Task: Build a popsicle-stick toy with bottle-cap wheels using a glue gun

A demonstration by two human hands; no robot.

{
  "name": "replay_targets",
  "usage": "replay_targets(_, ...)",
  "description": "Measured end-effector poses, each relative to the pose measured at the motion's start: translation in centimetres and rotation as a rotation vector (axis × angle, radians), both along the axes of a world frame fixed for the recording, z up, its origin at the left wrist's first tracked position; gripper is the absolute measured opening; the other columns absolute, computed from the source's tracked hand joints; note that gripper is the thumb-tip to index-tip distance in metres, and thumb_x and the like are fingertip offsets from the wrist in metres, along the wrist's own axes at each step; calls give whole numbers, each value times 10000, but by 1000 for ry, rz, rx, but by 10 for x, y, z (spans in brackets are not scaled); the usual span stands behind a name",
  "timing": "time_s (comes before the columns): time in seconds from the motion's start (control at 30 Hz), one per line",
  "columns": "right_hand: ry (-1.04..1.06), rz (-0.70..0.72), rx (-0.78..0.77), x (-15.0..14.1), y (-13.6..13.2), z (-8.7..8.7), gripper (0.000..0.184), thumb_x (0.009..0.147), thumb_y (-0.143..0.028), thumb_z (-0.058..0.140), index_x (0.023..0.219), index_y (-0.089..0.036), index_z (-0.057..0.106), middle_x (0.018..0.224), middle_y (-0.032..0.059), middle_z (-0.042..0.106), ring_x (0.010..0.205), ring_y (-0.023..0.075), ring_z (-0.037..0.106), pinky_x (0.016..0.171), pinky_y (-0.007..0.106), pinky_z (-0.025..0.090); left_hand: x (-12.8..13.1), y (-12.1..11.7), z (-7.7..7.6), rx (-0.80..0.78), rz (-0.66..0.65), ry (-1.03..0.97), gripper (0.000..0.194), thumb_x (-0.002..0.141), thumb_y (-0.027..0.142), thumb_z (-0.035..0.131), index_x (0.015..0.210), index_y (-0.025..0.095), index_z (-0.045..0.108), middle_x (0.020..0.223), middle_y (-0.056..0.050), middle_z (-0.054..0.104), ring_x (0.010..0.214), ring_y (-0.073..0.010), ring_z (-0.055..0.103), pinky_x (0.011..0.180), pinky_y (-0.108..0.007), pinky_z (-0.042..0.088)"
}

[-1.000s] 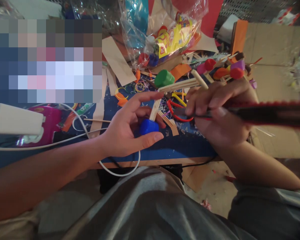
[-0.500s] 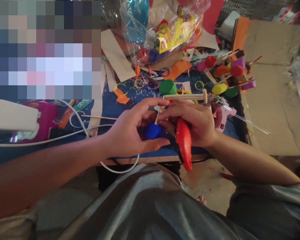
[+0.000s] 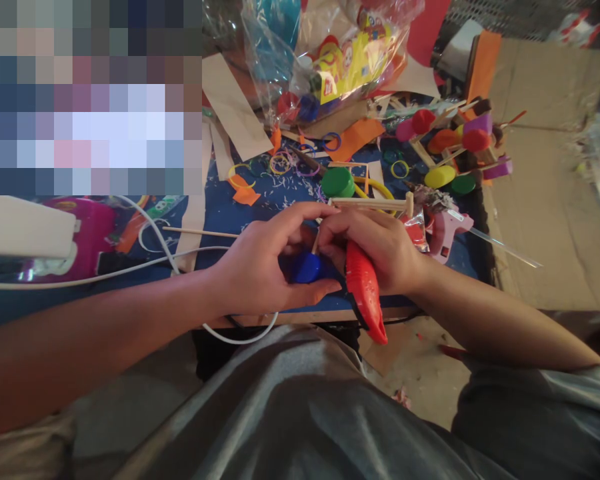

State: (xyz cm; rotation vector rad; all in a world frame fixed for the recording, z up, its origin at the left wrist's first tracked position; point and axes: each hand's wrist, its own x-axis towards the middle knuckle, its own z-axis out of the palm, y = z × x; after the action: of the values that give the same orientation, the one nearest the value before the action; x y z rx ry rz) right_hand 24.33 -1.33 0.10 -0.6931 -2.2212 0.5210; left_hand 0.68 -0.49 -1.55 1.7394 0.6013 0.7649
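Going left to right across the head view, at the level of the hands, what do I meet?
Magenta device → left hand → right hand → pink glue gun → cardboard.

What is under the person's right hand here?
A red handle pokes out from beneath the right hand, toward the lap, and a thin stick by the blue cap runs up to its fingers. The handle's far end and whatever the palm covers are hidden.

It looks like a craft workspace. Beside the green cap (image 3: 337, 182) lie rubber bands (image 3: 281, 163) and paper scraps (image 3: 361, 138) on the blue surface (image 3: 225, 267); a pink glue gun (image 3: 447, 233) sits to its right.
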Motion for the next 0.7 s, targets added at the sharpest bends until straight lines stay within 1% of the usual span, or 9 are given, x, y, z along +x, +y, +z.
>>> replay_targets(0.13, -40, 3, -4, 3, -1, -3, 87, 1082, -265, 670, 1017, -242, 617, 851, 6, 725, 727, 162, 650, 700, 301, 529, 1, 1, -2, -11, -36, -64, 881, 778, 396, 1028, 1520, 214, 589, 1091, -67, 870, 922, -231, 857, 784, -293, 666)
replay_targets(0.23, -9, 4, -9, 4, -1, -8, 75, 1060, -236, 683, 1017, -241, 621, 900, 25, 755, 780, 188, 696, 762, 338, 580, 1, 2, -5, -24, -47, -98, 891, 771, 337, 1036, 1532, 228, 587, 1086, -73, 873, 880, -236, 853, 721, -290, 654)
replay_targets(0.3, 58, -11, -29, 5, -1, -10, 84, 1049, -217, 699, 1088, -253, 633, 929, 26, 766, 788, 201, 724, 742, 351, 594, 0, 3, -6, -38, -49, -118, 887, 768, 326, 1038, 1530, 242, 592, 1059, -68, 870, 847, -239, 848, 677, -289, 641)
replay_targets(0.37, 101, -11, -33, 4, -2, -11, 180, 1042, -204, 714, 1192, -266, 636, 904, 8, 751, 751, 198, 726, 691, 345, 589, 0, 3, -5, -67, -58, -155, 877, 750, 321, 1048, 1505, 252, 606, 1074, -68, 868, 877, -255, 859, 699, -300, 658)
replay_targets(0.43, 90, 3, -15, 4, -2, -10, 225, 1038, -197, 723, 1237, -266, 644, 899, 3, 756, 741, 192, 730, 691, 343, 600, -1, 3, -3, -91, -78, -190, 856, 743, 308, 1050, 1480, 255, 617, 1129, -77, 868, 928, -267, 867, 737, -307, 673)
replay_targets(0.5, 73, 19, 7, 3, -1, -7, 176, 1040, -180, 717, 1195, -250, 670, 944, 20, 791, 774, 189, 749, 735, 349, 621, -1, 3, -1, -93, -104, -202, 836, 759, 283, 1033, 1482, 249, 615, 1154, -82, 868, 939, -258, 862, 748, -303, 668)
replay_targets(0.57, 68, 31, 22, 3, 0, -5, 134, 1047, -162, 700, 1156, -239, 692, 961, 26, 813, 785, 183, 754, 749, 343, 620, -1, 4, 0, -80, -112, -193, 829, 775, 264, 1017, 1498, 241, 611, 1095, -70, 866, 869, -225, 835, 722, -290, 640)
replay_targets(0.63, 57, 46, 25, 3, 1, -4, 126, 1052, -155, 684, 1140, -242, 706, 933, 16, 816, 762, 173, 748, 740, 326, 608, -2, 5, 0, -66, -106, -180, 830, 775, 274, 1018, 1502, 235, 620, 1044, -57, 858, 815, -206, 807, 715, -293, 622)
replay_targets(0.7, 36, 50, 19, 4, 2, -3, 112, 1058, -180, 684, 1136, -254, 715, 907, 7, 818, 746, 171, 751, 727, 313, 595, -3, 6, -2, -49, -103, -174, 834, 773, 309, 1025, 1502, 237, 628, 1072, -66, 858, 850, -222, 817, 746, -310, 630)
